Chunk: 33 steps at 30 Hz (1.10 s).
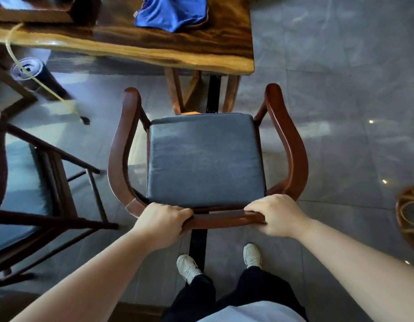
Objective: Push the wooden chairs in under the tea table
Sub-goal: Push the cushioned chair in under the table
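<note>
A reddish wooden armchair (292, 145) with a grey seat cushion (204, 159) stands in front of me, facing the tea table (136, 46). The curved top rail of its back is gripped on the left by my left hand (161, 223) and on the right by my right hand (274, 214). The seat's front edge lies just short of the table's near edge, close to the table legs (178, 91). A second, darker wooden chair (52, 177) with a grey cushion stands to the left, angled away from the table.
A blue cloth (171, 12) lies on the tabletop. A dark cylinder with a clear rim (31, 73) and a yellow cord (38, 82) sit under the table at left. A wicker object (409, 210) is at the right edge. Grey tiled floor (340, 89) surrounds everything.
</note>
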Tool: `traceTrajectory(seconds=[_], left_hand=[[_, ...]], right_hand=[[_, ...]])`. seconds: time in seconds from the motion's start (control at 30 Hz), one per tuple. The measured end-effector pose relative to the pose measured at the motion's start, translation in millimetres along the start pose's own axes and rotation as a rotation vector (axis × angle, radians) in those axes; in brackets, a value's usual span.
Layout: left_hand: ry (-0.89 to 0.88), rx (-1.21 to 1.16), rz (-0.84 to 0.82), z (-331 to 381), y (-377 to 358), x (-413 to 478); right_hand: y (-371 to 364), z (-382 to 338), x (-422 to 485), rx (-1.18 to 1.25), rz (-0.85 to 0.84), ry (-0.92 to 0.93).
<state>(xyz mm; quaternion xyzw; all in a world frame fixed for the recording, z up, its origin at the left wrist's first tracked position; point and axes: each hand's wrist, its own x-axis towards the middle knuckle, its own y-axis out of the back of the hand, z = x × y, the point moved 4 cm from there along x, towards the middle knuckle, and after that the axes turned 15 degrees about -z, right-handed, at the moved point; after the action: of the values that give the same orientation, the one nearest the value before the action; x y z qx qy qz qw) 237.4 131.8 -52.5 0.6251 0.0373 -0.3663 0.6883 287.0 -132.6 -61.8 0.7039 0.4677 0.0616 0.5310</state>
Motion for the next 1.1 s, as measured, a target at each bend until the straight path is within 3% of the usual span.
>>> traceTrajectory(seconds=[0.2, 0.53, 0.7, 0.77, 0.83, 0.97, 1.1], left_hand=[[-0.049, 0.177, -0.112, -22.2, -1.2, 10.8], [-0.033, 0.228, -0.157, -103.8, 35.4, 8.8], [-0.046, 0.236, -0.105, -106.4, 34.2, 8.4], [-0.039, 0.207, -0.099, -106.0, 33.9, 7.7], [-0.027, 0.175, -0.077, -105.5, 32.5, 6.4], [-0.016, 0.092, -0.048, -101.2, 31.2, 5.2], [0.009, 0.092, -0.023, -94.2, 39.4, 15.5]], right_hand=[[0.2, -9.6, 6.5, -0.011, 0.192, -0.012], [3.4, -48.6, 68.7, -0.015, 0.280, -0.066], [8.7, -31.2, 65.4, 0.064, 0.078, 0.060], [10.7, -12.6, 59.8, 0.046, 0.001, 0.009], [12.5, 1.3, 57.9, -0.054, -0.078, -0.042], [15.7, 6.0, 65.8, -0.365, -0.240, 0.069], [27.5, 23.6, 64.8, -0.383, -0.263, 0.097]])
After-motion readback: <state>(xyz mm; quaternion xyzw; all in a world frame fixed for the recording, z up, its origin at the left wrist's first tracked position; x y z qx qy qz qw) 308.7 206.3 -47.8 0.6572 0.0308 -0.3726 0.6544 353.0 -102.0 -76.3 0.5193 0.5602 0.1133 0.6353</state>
